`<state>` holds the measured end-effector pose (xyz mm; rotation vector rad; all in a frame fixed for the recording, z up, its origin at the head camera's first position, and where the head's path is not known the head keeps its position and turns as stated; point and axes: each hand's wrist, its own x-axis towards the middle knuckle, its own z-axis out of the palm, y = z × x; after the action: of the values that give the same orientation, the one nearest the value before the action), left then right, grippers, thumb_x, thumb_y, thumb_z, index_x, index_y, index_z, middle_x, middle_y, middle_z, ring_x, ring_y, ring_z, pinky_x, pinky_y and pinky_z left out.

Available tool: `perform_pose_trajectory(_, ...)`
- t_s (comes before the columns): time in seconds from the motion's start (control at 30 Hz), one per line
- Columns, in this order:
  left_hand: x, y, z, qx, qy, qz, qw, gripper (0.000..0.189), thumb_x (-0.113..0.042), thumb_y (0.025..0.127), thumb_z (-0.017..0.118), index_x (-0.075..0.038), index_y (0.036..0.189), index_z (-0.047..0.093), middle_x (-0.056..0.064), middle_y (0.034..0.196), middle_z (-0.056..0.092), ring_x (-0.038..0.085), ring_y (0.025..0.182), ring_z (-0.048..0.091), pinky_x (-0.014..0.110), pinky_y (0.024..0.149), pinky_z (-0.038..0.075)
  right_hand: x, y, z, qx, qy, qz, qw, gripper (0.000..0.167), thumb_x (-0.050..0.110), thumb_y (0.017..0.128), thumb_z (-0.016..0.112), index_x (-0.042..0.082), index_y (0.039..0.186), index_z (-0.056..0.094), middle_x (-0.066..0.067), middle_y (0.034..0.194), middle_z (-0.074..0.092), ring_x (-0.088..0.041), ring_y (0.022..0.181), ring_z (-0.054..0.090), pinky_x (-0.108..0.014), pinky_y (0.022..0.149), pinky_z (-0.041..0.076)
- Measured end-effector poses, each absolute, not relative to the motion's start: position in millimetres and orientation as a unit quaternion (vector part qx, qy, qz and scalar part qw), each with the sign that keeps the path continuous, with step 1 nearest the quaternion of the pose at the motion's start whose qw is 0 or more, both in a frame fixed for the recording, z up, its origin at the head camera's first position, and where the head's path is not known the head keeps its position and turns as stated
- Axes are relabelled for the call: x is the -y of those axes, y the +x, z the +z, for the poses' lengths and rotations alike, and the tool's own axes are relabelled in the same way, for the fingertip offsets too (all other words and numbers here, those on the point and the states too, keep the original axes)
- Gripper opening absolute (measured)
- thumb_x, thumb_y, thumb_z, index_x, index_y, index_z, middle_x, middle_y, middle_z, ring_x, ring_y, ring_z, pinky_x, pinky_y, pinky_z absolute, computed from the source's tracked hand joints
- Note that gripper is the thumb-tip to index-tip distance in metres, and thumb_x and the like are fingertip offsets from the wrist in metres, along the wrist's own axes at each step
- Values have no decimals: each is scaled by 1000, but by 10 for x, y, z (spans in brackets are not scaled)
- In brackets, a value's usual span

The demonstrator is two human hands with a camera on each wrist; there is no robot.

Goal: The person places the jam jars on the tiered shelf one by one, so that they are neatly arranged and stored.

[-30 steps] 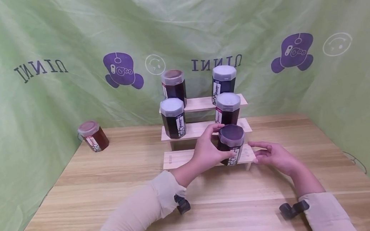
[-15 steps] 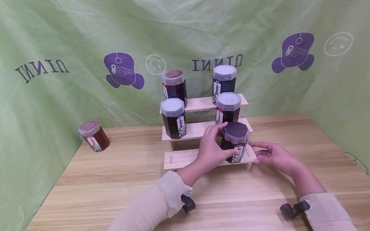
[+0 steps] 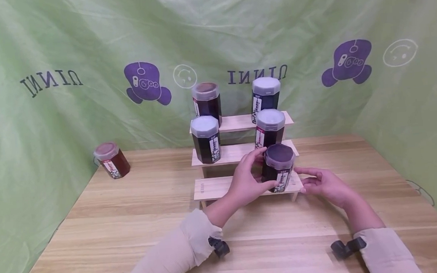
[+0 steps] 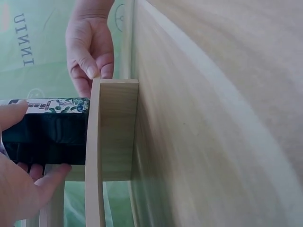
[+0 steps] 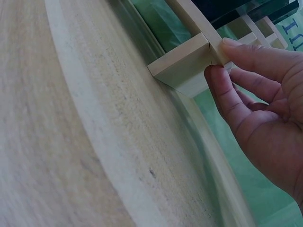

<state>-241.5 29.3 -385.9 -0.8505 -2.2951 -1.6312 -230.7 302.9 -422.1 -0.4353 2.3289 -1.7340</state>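
Observation:
A dark octagonal jar (image 3: pixel 282 172) with a purple-tinted lid stands upright at the right end of the lowest step of a three-tier wooden stand (image 3: pixel 212 188). My left hand (image 3: pixel 246 181) is curled round its left side, thumb across the front near the label, fingers behind. In the left wrist view, the base of the jar (image 4: pixel 52 137) is against the board (image 4: pixel 93 151). At the step's right end, my right hand (image 3: pixel 326 186) pinches the board's corner, thumb and fingertip on opposite faces, as the right wrist view shows of that hand (image 5: pixel 270 99).
Two jars stand on the top step, one left (image 3: pixel 207 105) and one right (image 3: pixel 266 97). The middle step holds a left jar (image 3: pixel 206 141) and a right jar (image 3: pixel 270 126). A reddish jar (image 3: pixel 114 162) stands at the table's far left. Green cloth (image 3: pixel 211 27) hangs behind.
The left hand has shifted the dark jar slightly right and back on the lowest step, then eased a little left while the jar stays put. The right hand keeps its place.

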Motion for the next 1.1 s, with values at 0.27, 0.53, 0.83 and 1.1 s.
perform_pose_trajectory(0.27,-132,-2331,-3846,756,-275,-593,48,76,-3,68,88,-16,136,56,2,127,54,19,113,57,26,86,55,-3025,-2313,-4201,-789,-147,-587,103,71,0,85,70,-11,144,32,-34,121,57,-11,101,65,-24,87,53)
perform_pose_trajectory(0.53,67,-2230,-3870,732,-282,-618,48,67,-4,69,87,-10,130,60,6,128,54,31,117,55,31,89,54,-3014,-2316,-4189,-792,-149,-584,101,71,0,85,70,-12,144,33,-36,124,55,-10,101,64,-24,88,53)
perform_pose_trajectory(0.83,305,-2137,-3891,710,-314,-624,92,61,-8,68,89,-2,122,63,5,126,57,29,117,54,38,90,54,-3021,-2296,-4197,-790,-145,-586,106,73,1,85,70,-12,145,31,-35,124,55,-10,102,64,-25,88,53)
perform_pose_trajectory(1.1,544,-2080,-3885,690,-316,-640,121,57,2,68,86,0,120,63,10,124,58,32,115,55,45,90,53,-3029,-2301,-4214,-786,-149,-590,105,72,0,85,70,-12,145,31,-36,124,55,-11,102,65,-25,88,53)
